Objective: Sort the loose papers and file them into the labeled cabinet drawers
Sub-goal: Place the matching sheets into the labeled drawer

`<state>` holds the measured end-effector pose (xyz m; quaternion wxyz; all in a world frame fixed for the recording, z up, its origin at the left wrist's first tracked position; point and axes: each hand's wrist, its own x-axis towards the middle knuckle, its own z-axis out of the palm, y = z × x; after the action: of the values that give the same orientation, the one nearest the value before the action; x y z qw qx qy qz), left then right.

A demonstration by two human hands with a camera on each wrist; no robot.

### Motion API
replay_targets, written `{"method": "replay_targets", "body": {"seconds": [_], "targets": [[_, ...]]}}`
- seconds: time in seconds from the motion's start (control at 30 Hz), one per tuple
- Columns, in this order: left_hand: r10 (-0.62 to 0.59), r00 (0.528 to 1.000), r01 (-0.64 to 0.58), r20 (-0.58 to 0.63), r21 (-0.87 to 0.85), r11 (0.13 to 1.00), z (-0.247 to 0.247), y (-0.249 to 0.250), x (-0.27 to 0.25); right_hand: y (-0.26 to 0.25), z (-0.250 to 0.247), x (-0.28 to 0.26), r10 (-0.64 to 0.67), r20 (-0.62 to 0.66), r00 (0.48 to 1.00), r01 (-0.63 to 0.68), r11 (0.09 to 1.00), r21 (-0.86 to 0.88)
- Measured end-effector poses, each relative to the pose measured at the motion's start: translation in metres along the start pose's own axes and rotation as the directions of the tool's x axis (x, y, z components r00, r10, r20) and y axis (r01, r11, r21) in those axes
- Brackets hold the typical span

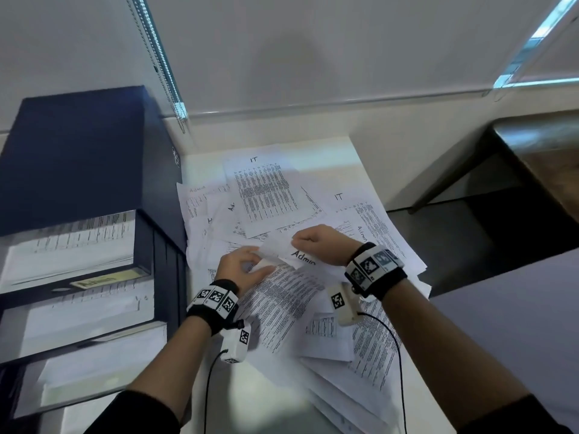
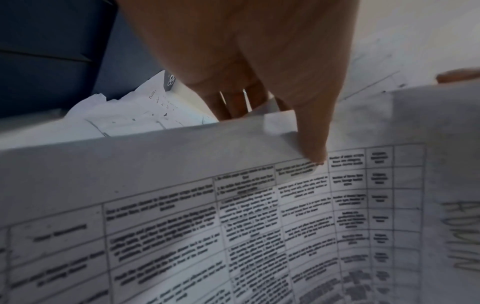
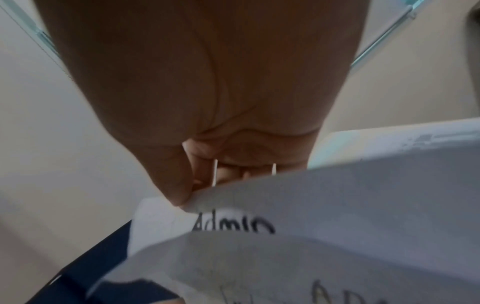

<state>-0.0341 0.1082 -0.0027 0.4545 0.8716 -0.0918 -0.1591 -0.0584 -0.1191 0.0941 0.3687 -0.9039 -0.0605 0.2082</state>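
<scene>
Both hands on same Admin-marked sheet [image 1: 283, 285] lifted off messy paper pile [image 1: 369, 346] on white desk [image 1: 260, 399]. Left hand [image 1: 239, 269] pinches sheet's near edge, thumb [image 2: 310, 135] on printed table, other fingers behind. Right hand [image 1: 318, 244] curled, thumb [image 3: 172, 185] nipping top edge by "Admin". Navy cabinet [image 1: 78, 158] left of desk, Admin drawer [image 1: 103, 278] pulled out, papers inside.
</scene>
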Motion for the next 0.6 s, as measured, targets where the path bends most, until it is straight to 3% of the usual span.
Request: {"method": "replay_targets", "body": {"seconds": [0.07,0.23,0.43,0.53,0.6], "targets": [[-0.083,0.996,0.084,0.022,-0.037,0.996,0.001,-0.008,0.002,0.004,0.012,0.005,-0.008,-0.024,1.0,0.009,0.999,0.039],[-0.153,0.978,0.119,-0.141,-0.225,0.967,-0.007,-0.021,0.001,0.047,0.024,0.007,0.148,-0.061,0.987,-0.142,0.986,0.087],[-0.352,0.865,0.25,-0.358,-0.3,0.921,-0.02,-0.051,0.02,0.093,0.023,0.037,0.35,-0.003,0.937,-0.342,0.915,0.213],[-0.437,0.806,0.321,-0.399,-0.324,0.89,-0.024,-0.077,0.03,0.11,0.017,0.068,0.442,-0.092,0.892,-0.424,0.89,0.166],[-0.459,0.795,0.36,-0.397,-0.301,0.883,-0.026,-0.084,0.039,0.121,0.014,0.089,0.495,-0.196,0.846,-0.477,0.869,0.136]]}}
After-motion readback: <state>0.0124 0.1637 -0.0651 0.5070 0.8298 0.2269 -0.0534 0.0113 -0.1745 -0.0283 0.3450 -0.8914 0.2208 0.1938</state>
